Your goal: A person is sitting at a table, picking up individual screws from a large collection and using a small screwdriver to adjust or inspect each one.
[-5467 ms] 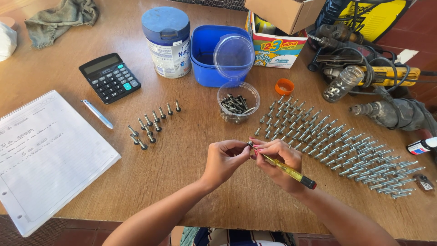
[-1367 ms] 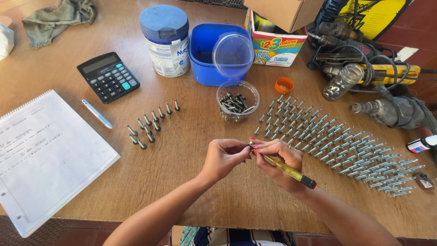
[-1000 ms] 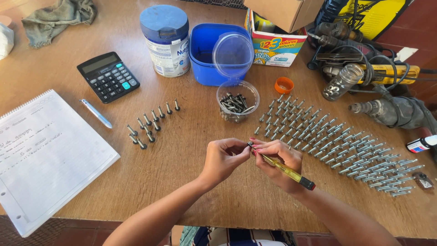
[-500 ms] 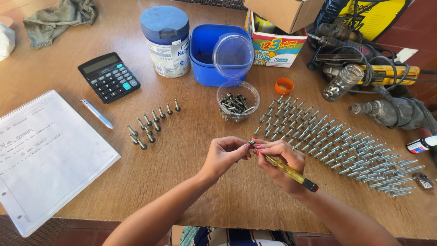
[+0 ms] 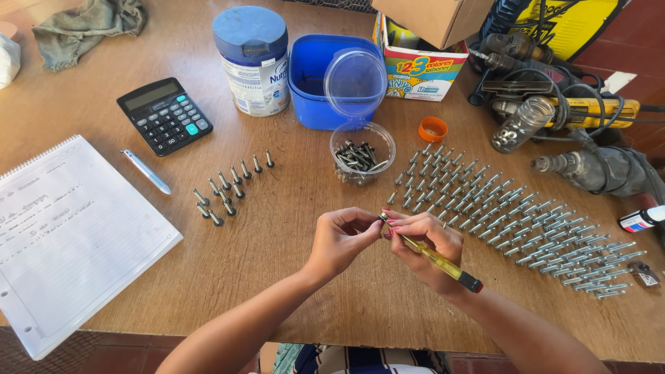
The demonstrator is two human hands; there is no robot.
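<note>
My left hand pinches a small grey screw at its fingertips, above the wooden table. My right hand grips a yellow-handled screwdriver with its tip at the screw; the dark butt of the handle sticks out toward my wrist. Just beyond the hands stands a clear round tub holding dark screws. Long rows of grey screws lie to the right of my right hand. A smaller group of upright screws stands to the left.
An open notebook, a pen and a black calculator lie at the left. A blue-lidded tin, a blue tub, a cardboard box, an orange cap and power drills crowd the back and right.
Both hands stay together at the same spot over the table, with only slight shifts of the fingers and the screwdriver. Nothing else on the table has moved.
</note>
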